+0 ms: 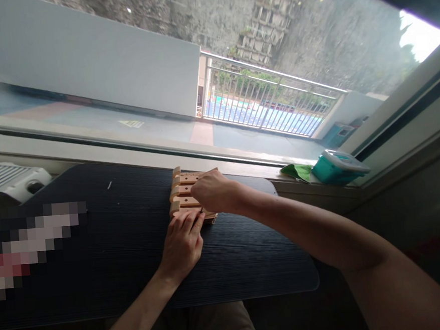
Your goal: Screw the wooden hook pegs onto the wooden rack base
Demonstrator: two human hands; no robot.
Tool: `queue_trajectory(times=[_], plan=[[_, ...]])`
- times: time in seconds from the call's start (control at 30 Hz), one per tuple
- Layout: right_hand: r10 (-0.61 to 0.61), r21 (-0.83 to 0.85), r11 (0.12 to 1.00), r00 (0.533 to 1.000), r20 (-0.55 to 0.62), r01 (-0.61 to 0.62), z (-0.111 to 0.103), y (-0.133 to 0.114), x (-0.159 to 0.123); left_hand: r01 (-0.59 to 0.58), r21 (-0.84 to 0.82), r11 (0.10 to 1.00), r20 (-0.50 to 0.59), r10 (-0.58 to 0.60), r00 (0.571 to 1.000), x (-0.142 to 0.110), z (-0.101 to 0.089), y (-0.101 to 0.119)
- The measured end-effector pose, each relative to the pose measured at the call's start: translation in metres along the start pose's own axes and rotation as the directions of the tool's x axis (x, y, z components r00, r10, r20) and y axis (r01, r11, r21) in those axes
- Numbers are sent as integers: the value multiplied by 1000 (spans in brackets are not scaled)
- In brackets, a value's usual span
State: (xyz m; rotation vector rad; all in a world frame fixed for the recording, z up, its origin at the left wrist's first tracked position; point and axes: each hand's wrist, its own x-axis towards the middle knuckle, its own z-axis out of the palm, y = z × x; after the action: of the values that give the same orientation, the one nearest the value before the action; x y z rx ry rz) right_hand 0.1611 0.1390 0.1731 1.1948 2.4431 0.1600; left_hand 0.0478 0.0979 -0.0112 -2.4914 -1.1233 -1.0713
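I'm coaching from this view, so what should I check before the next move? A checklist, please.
1. Left hand on the slatted wooden piece: ok, fingers at its near end.
2. Right hand at the piece: ok, curled over its right side.
3. Anything inside the right hand: cannot tell, hidden.
4. Piece on the dark table: ok, though close to the far edge.
5. Small white strip away from the hands: ok, well to their left.

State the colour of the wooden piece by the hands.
The wooden piece is light tan with small dark holes, as the head view shows.
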Motion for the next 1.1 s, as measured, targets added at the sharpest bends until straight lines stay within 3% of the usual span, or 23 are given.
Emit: queue_trajectory(times=[0.23,0.43,0.9,1.1], plan=[[-55,-76,996,994,-94,48,10,-5,-5,5,12,1000,1,-5,1000,0,1,0],[-90,-70,994,994,-67,86,13,-1,1,10,8,1000,2,-10,1000,-1,0,0],[-40,-37,999,999,3,41,6,4,-2,14,-10,1000,15,-14,1000,-1,1,0],[-143,-94,986,989,-38,139,8,2,-4,14,-11,1000,9,-14,1000,-1,1,-1]])
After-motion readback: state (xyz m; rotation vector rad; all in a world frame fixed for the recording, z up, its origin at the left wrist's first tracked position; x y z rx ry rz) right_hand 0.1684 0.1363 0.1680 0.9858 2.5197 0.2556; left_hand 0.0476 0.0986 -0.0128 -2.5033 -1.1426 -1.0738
